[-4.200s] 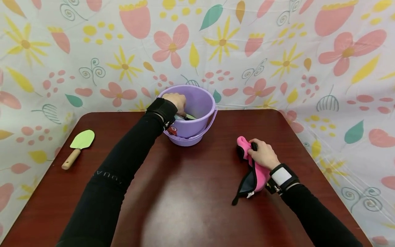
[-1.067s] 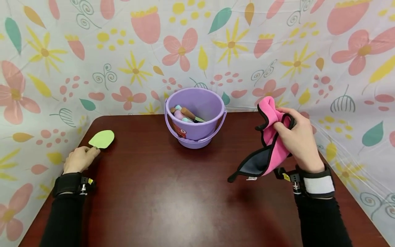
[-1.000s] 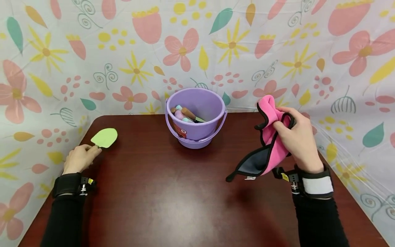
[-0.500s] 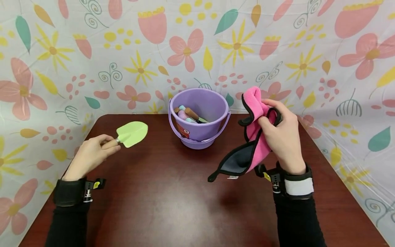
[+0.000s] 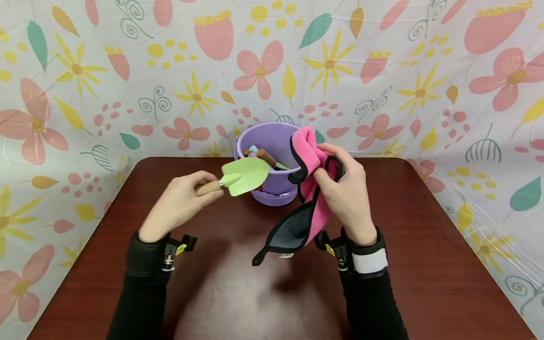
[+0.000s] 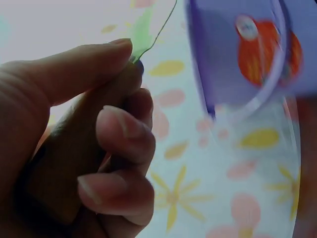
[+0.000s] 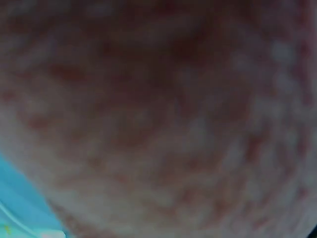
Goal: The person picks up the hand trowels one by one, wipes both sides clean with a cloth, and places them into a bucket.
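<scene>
Left hand grasps the wooden handle of a green toy trowel, fingers curled round it; the trowel is held above the tabletop, blade pointing right, just in front of the purple bucket; the left wrist view confirms thumb and curled fingers closed on the handle, with the bucket's wall and its red sticker close behind; right hand grips a bunched pink cloth with black trim, raised clear of the tabletop, its grey-lined lower end hanging down toward the surface; cloth and trowel blade are near each other, apart, both before the bucket; bucket stands at the rear centre of the tabletop and holds several small tools with wooden and pastel handles; right wrist view is a blurred reddish mass, content not discernible; flowered sheet backs the scene
</scene>
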Motion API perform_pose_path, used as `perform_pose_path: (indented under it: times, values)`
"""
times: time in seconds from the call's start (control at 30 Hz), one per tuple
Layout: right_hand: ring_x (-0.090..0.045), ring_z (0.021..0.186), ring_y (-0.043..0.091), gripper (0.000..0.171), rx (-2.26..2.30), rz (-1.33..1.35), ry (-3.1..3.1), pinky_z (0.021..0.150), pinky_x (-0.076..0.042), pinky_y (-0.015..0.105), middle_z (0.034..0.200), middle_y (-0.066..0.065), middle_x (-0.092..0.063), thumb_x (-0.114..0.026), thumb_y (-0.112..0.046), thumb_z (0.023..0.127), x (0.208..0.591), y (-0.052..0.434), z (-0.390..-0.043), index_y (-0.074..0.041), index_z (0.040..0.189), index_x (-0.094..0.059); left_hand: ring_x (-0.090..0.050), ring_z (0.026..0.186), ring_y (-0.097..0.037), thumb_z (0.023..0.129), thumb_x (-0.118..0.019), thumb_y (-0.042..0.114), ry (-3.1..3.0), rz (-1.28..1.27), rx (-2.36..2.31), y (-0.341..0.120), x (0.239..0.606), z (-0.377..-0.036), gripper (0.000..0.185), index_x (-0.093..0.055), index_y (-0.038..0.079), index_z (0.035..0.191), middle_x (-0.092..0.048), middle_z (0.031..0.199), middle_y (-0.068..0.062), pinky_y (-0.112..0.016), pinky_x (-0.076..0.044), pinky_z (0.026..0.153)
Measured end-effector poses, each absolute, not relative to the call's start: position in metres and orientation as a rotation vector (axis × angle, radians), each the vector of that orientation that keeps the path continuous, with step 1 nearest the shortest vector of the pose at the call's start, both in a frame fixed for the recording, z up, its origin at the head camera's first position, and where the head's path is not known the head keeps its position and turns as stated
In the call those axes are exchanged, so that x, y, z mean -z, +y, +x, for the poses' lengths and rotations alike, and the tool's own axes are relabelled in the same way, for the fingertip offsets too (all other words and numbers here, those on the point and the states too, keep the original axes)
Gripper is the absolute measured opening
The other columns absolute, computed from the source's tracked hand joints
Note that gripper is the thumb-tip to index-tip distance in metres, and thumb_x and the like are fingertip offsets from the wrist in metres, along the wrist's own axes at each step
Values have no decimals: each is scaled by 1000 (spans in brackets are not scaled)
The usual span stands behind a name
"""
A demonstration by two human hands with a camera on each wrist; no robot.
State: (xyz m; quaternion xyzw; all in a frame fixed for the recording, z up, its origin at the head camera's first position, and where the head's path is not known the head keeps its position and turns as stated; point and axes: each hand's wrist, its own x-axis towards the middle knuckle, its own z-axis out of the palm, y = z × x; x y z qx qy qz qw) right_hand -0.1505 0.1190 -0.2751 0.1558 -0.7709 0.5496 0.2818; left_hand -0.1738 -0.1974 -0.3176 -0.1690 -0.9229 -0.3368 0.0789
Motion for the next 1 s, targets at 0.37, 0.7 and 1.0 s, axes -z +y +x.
perform_pose_path:
  times: [0.37,0.7,1.0]
  values:
    - [-58,103,11,37,-1277,423,-2070,89,-44,27,109,-1,-66,-66,1,82,313,117,-176,-12,116,-70,-58,78,-12,89,-73,32,-2591,-632,1204,-120,323,-179,26,-67,16,108,-66,95,4,-33,-47,69]
    - [-53,101,28,33,-1056,424,-2084,86,-41,42,112,8,-61,-71,-4,79,321,104,-183,-10,111,-73,-54,72,-12,92,-68,31,-2537,-585,1266,-97,329,-179,21,-65,21,110,-60,83,5,-34,-44,65]
    - [-55,102,26,31,-987,484,-2197,80,-47,45,109,6,-63,-66,-4,80,324,79,-177,-10,109,-72,-47,65,-14,98,-58,24,-2508,-600,1199,-87,332,-184,12,-60,14,103,-45,70,4,-32,-40,61]
